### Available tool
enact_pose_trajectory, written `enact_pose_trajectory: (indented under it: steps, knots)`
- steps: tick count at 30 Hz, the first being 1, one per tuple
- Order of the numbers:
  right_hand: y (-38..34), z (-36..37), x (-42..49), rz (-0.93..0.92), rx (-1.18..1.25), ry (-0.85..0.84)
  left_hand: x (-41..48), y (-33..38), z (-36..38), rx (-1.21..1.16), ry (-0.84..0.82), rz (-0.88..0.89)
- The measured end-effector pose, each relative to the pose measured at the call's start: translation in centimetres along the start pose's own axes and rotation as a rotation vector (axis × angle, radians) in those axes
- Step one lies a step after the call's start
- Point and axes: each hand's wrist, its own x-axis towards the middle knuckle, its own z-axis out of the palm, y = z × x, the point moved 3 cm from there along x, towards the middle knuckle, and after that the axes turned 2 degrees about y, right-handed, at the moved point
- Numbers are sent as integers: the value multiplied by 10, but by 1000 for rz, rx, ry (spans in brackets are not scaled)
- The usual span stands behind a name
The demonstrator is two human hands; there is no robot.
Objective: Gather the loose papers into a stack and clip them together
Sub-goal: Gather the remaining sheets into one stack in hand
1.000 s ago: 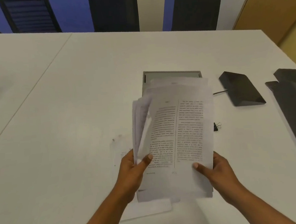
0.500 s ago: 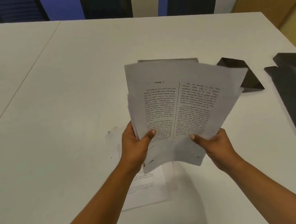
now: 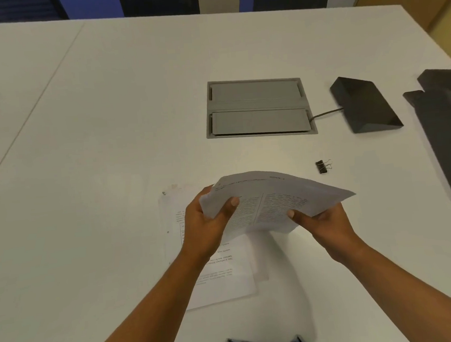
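Note:
A bundle of printed papers is held above the white table, tilted almost flat with its top edge pointing away. My left hand grips its left edge, thumb on top. My right hand grips its lower right edge, thumb on the page. Under my left hand a loose printed sheet lies flat on the table, partly hidden by my wrist. A small black binder clip lies on the table beyond the bundle's right corner, apart from both hands.
A grey cable hatch is set in the white table behind the papers. A black wedge-shaped device with a cable sits to its right. Dark flat objects lie along the right edge. Chairs stand beyond the far edge.
The bundle has tipped from upright and facing me to nearly flat and lower over the table. Both hands kept their grip. The hatch and the clip have come into view.

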Motion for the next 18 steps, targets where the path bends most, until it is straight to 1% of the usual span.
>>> enact_pose_trajectory:
  steps: [3,5,9,12,15,18]
  knots:
    - [1,1,-1,16,-14,3,-2,-3,1,48,6,-37]
    - [-4,4,-3,-1,-14,-16,-5,0,1,51,13,-29]
    - [-16,3,-5,-48,-18,16,-8,16,-2,56,4,73]
    - [-16,4,-5,-45,-99,13,-8,25,-3,49,26,139]
    - [-12,5,-5,-30,-112,17,-7,26,-2,-34,54,111]
    - [-9,5,-5,-23,-111,13,-7,25,-3,-38,88,73]
